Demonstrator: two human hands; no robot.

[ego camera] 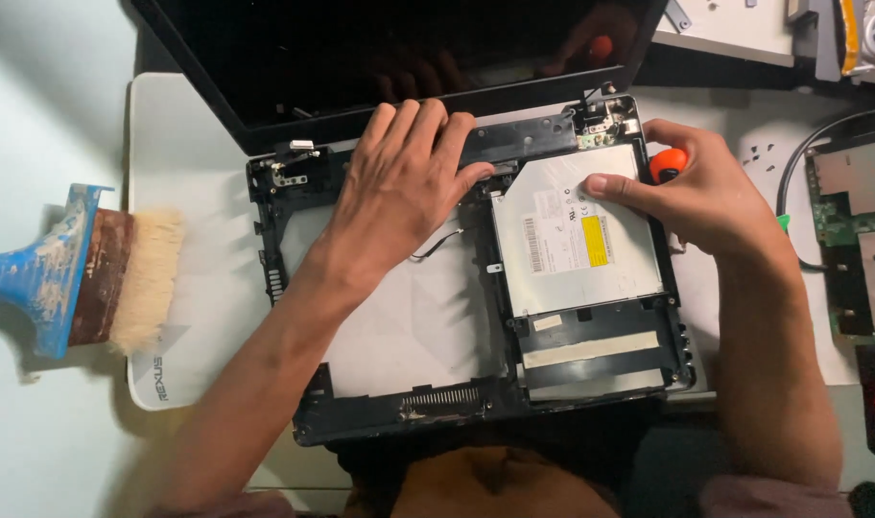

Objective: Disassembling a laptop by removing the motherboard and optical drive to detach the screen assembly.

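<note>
The disc drive (574,235), a flat silver box with a yellow sticker, sits in the right half of the stripped black laptop shell (399,408), directly under the right hand (697,197). That hand lays its forefinger tip on the drive's top near the far edge, while its other fingers curl shut around a screwdriver with an orange handle (668,163), tucked just behind the knuckles. The left hand (404,182) lies flat and open, holding nothing, pressed on the shell's back rim just left of the drive, fingertips almost at the drive's corner. Beyond both hands the dark screen (380,58) leans back. Well to the left of the left hand a blue-handled brush (82,269) lies beside the white mat (188,192). A green circuit board (855,240) lies to the right of the right wrist.
</note>
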